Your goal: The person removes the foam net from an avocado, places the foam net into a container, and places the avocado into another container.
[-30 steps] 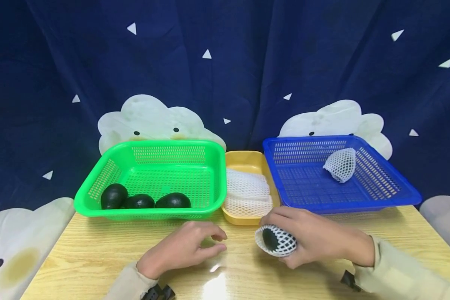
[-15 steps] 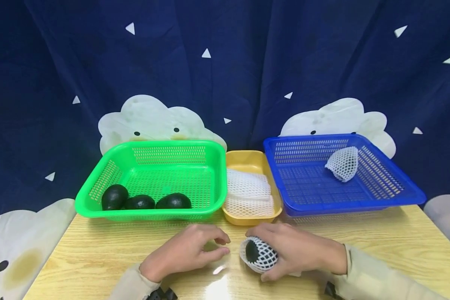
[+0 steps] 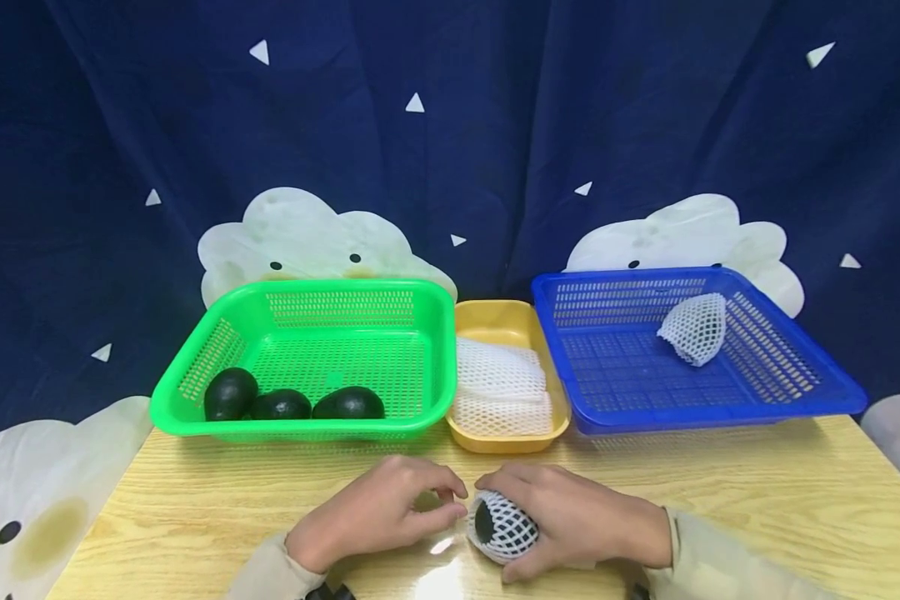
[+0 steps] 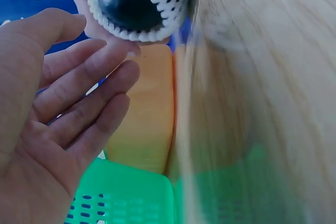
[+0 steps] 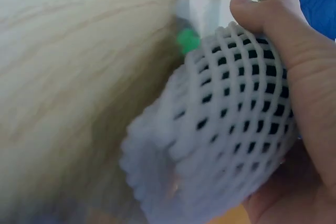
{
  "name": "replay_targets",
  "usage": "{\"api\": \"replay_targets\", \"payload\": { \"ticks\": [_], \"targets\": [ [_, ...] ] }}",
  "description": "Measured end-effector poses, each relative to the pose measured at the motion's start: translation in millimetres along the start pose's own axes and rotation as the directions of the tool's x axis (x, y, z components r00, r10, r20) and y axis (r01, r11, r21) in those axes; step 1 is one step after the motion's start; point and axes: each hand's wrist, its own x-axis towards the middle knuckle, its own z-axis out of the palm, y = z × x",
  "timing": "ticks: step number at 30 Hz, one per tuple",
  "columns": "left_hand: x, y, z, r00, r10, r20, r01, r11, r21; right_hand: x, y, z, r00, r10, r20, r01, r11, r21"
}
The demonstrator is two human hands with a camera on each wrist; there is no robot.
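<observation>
My right hand [image 3: 573,517] grips a dark avocado [image 3: 483,522] wrapped in a white foam net sleeve [image 3: 513,530], low over the wooden table. The avocado's bare end pokes out of the sleeve's open mouth, facing left. In the right wrist view the mesh [image 5: 236,103] covers most of the fruit and bunches loosely at its other end. My left hand [image 3: 382,510] is just left of it, fingers loosely bent and holding nothing. The left wrist view shows the fingertips [image 4: 128,72] close below the avocado [image 4: 128,3]; contact cannot be made out.
A green basket [image 3: 300,427] at the back left holds 3 bare avocados [image 3: 348,403]. Between the baskets, a yellow tray [image 3: 495,312] contains white foam sleeves [image 3: 498,383]. One net-wrapped piece [image 3: 695,327] lies in the blue basket [image 3: 720,410] at the right.
My right hand has carried the sleeved avocado left and toward me, up close to the left hand. The left hand has shifted slightly right.
</observation>
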Motion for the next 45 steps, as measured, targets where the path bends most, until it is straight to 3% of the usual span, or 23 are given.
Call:
{"api": "replay_targets", "payload": {
  "ticks": [12, 21, 29, 37, 41, 45],
  "targets": [
    [1.9, 0.7, 3.7, 1.000, 0.018, -0.007, -0.018, 1.000, -0.009, 8.4, -6.5, 11.1, 0.998, -0.039, -0.051, 0.042, 0.998, 0.055],
    [5.1, -0.2, 7.3, 0.999, 0.031, -0.008, -0.031, 0.999, -0.018, 6.8, -8.8, 14.1, 0.999, 0.011, -0.043, -0.007, 0.996, 0.090],
    [5.2, -2.0, 12.9, 0.998, 0.044, -0.039, -0.046, 0.998, -0.048, 4.6, -12.3, 12.7, 0.998, 0.063, -0.002, -0.063, 0.995, 0.082],
    [4.8, -1.3, 17.5, 0.994, 0.102, -0.046, -0.104, 0.994, -0.036, -5.2, -12.5, -0.3, 0.991, 0.096, 0.094, -0.093, 0.995, -0.043],
    [4.4, -1.7, 16.8, 0.995, 0.089, -0.047, -0.090, 0.995, -0.030, -7.3, -10.6, -7.3, 0.977, 0.154, 0.148, -0.149, 0.988, -0.042],
    [4.5, -1.5, 15.5, 0.997, 0.053, -0.053, -0.055, 0.998, -0.027, -5.7, -8.5, -11.9, 0.973, 0.173, 0.154, -0.163, 0.984, -0.078]
  ]
}}
